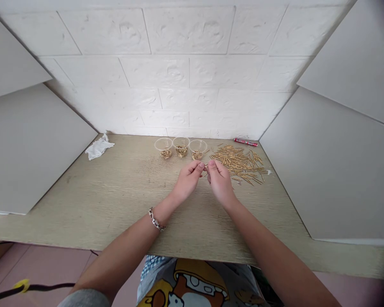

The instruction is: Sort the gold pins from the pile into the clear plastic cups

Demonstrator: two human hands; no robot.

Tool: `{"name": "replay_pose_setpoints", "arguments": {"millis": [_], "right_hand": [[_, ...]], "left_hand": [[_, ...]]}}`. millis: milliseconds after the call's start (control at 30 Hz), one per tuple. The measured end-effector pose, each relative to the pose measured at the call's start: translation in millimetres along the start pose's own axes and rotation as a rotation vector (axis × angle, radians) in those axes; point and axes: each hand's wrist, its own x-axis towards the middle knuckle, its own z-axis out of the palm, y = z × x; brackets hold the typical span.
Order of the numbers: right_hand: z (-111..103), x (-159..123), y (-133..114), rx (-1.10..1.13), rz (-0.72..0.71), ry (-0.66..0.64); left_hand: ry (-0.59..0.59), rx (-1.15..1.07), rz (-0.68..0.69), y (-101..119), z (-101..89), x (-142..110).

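My left hand point(188, 178) and my right hand point(221, 181) meet above the middle of the table, thumbs and fingers pinched. Between their fingertips shows a small gold-coloured piece point(205, 169), mostly covered by the fingers. Just right of my right hand lies a loose pile of thin gold-coloured rods point(233, 158). Beyond my hands stand three clear plastic cups in a row: a left cup point(163, 144), a middle cup point(181, 142) and a right cup point(198, 146). Each has small gold-coloured pieces at its bottom.
A red tube-shaped packet point(245, 142) lies behind the pile, near the wall point(173, 70). At the table's far left is a crumpled white tissue point(99, 147). Pale panels point(35, 145) flank both sides. Fine specks dot the tabletop point(121, 196) left of my hands.
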Motion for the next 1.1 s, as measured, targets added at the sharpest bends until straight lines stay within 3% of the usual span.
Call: {"name": "replay_pose_setpoints", "arguments": {"millis": [533,1100], "right_hand": [[-0.4,-1.5,-0.8,-0.039,0.047,-0.063],[7.9,-3.8,3.7,0.034,0.081,0.02]], "left_hand": [[0.038,0.158,0.061,-5.0,-3.3,2.5],[0.054,0.324,0.161,0.0,-4.0,0.0]]}}
